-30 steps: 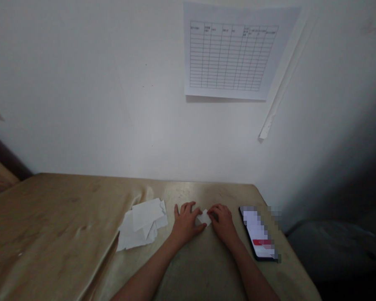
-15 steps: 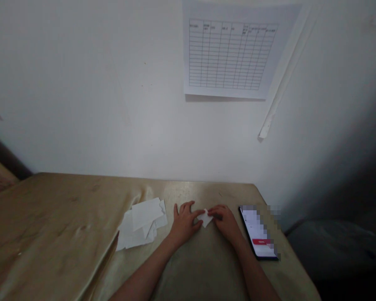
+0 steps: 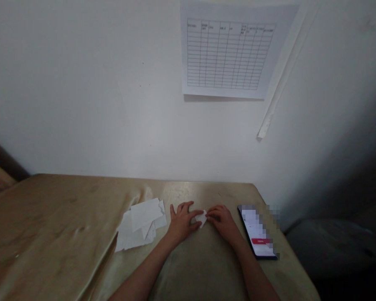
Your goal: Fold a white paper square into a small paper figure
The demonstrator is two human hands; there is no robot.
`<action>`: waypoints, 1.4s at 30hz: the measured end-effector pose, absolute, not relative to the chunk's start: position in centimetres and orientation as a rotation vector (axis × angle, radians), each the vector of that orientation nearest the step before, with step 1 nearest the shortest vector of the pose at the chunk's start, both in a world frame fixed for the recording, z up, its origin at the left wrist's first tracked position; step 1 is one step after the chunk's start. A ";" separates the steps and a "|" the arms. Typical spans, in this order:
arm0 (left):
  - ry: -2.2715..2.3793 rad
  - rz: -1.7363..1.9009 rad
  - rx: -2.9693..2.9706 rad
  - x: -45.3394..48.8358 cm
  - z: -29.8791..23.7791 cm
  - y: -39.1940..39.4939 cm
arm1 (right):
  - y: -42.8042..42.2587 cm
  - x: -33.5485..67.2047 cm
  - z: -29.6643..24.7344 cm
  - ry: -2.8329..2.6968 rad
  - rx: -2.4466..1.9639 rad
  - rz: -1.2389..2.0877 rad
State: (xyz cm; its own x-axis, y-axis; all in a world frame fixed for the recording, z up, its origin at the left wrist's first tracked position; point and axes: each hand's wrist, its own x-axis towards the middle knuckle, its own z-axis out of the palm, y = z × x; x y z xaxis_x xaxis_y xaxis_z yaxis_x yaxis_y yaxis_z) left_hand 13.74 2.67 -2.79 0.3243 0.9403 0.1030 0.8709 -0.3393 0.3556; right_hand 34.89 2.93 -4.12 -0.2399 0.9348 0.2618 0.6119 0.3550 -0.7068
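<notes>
A small folded piece of white paper [image 3: 201, 218] lies between my two hands, on or just over the brownish table. My left hand [image 3: 183, 219] holds its left side with thumb and index finger, while the other fingers stretch away over the tabletop. At the paper's right edge, my right hand [image 3: 221, 219] pinches it between thumb and fingertips, the remaining fingers curled. Part of the paper is hidden under the fingers. Left of my left hand lies a loose pile of white paper sheets [image 3: 146, 215], overlapping and uneven.
A phone [image 3: 258, 232] with a lit, partly blurred screen lies right of my right arm. The table [image 3: 65, 209] has a wrinkled brownish cover and stands against a white wall. A printed table sheet [image 3: 228, 58] hangs on the wall. A dark rounded object [image 3: 332, 246] stands beyond the right edge.
The small paper looks narrower, with its right side folded over. My right fingertips have shifted slightly left. The view has moved a little; pile and phone stay in place.
</notes>
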 end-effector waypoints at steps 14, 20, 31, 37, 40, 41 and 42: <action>1.623 0.423 2.303 13.6 -2.5 2.9 | 3.3 33.6 -5.0 -1.918 -1.517 0.425; 1.607 0.425 2.318 13.5 -2.8 3.0 | 3.3 33.4 -4.8 -1.960 -1.514 0.376; 1.564 0.401 2.348 13.0 -2.8 3.1 | 2.5 33.9 -4.0 -2.036 -1.430 0.454; 1.559 0.407 2.344 13.1 -2.8 3.1 | 2.4 33.5 -4.3 -1.981 -1.418 0.416; 1.558 0.422 2.341 13.1 -2.7 3.1 | 2.5 33.3 -4.4 -1.980 -1.453 0.369; 1.556 0.423 2.340 13.1 -2.6 3.1 | 2.5 33.2 -4.4 -1.992 -1.467 0.347; 1.554 0.420 2.338 13.1 -2.6 3.1 | 2.5 33.1 -4.4 -2.008 -1.479 0.328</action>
